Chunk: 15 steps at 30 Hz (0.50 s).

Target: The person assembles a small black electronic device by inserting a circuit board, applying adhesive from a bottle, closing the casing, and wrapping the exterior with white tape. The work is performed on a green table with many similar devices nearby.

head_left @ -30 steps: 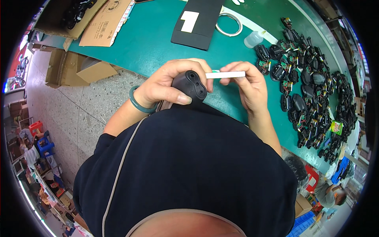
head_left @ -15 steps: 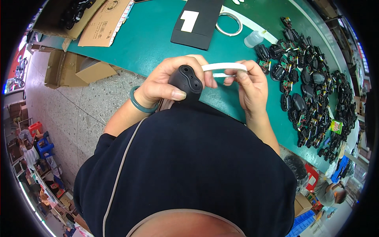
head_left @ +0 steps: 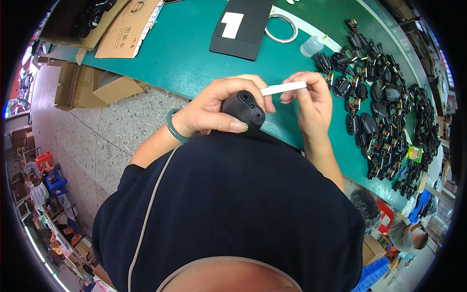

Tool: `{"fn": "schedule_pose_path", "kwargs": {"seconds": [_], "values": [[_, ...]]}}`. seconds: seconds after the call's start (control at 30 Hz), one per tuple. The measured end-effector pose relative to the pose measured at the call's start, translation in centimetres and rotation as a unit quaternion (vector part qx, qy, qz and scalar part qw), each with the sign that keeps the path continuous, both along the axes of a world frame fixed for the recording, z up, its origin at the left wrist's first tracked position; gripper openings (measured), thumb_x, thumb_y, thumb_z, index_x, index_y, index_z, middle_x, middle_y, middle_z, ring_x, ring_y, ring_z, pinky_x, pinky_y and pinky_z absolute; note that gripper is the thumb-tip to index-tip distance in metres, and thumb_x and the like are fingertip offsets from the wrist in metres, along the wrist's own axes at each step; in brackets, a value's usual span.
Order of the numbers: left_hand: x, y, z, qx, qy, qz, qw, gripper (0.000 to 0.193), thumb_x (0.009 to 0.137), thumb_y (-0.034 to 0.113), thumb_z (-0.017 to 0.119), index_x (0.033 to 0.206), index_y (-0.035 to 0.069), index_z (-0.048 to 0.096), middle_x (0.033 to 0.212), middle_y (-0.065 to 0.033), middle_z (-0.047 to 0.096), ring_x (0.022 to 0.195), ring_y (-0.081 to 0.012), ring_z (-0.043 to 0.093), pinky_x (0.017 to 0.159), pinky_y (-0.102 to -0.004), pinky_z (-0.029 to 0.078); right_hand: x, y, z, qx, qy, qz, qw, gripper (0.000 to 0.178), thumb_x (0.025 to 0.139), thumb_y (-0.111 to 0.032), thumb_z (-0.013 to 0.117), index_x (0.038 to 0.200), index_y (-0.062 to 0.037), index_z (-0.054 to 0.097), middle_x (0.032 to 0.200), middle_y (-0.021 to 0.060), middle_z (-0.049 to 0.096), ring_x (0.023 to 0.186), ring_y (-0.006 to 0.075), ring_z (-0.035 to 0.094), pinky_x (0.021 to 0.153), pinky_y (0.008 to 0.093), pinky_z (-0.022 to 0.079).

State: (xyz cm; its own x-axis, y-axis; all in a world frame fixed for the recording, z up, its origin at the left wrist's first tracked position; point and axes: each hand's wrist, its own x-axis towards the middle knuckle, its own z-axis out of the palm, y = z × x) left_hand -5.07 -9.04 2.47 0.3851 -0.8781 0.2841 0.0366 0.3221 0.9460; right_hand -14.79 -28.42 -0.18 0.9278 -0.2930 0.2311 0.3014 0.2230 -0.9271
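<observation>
My left hand point(head_left: 211, 107) is closed around a dark, rounded plastic housing point(head_left: 234, 111) whose end face has several small holes and points to the right. The thumb presses along its lower side. A narrow white strip point(head_left: 282, 89), tape-like, runs nearly straight from the left fingers to my right hand point(head_left: 314, 100). The right thumb and forefinger pinch the strip's other end, the remaining fingers curled behind. Where the strip meets the left fingers is hidden. Both hands are above the near edge of the green table point(head_left: 180, 61).
Many black assemblies with wires and small boards point(head_left: 369, 124) cover the table's right side. Farther back lie a black sheet point(head_left: 234, 46), a tape ring point(head_left: 294, 31) and a clear bottle point(head_left: 312, 46). An open cardboard box point(head_left: 116, 91) stands left on the floor. Someone sits point(head_left: 406, 238) lower right.
The housing has moved right and slightly down in my left hand, its holed face turned more to the right. The white strip, looped before, is now stretched nearly straight between my hands.
</observation>
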Motion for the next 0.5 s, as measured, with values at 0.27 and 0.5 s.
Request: {"fn": "schedule_pose_path", "kwargs": {"seconds": [0.27,0.5], "values": [[-0.1,0.2,-0.5,-0.047,0.069,-0.017,0.996,0.038,0.064,0.032,0.070,0.088,0.002,0.063,0.095,-0.0134,0.059,0.094,-0.0267,0.061,0.086,-0.0381,0.048,-0.4,0.0,-0.6,0.118,0.024,0.079,0.990,0.014,0.099,-0.018,0.051,0.099,-0.0032,0.052,0.096,0.0140,0.064,0.066,0.0142,0.062,0.058,0.0245,0.050],[-0.2,0.8,-0.1,-0.012,0.011,-0.033,0.999,0.033,0.067,0.024,0.072,0.090,0.002,0.062,0.093,-0.0104,0.059,0.088,-0.0223,0.060,0.080,-0.0331,0.047,-0.3,-0.7,1.3,-0.341,-0.066,-0.077,0.935,0.051,0.068,-0.004,0.081,0.115,-0.0053,0.062,0.103,0.0084,0.063,0.068,0.0083,0.051,0.058,0.0193,0.041]]}}
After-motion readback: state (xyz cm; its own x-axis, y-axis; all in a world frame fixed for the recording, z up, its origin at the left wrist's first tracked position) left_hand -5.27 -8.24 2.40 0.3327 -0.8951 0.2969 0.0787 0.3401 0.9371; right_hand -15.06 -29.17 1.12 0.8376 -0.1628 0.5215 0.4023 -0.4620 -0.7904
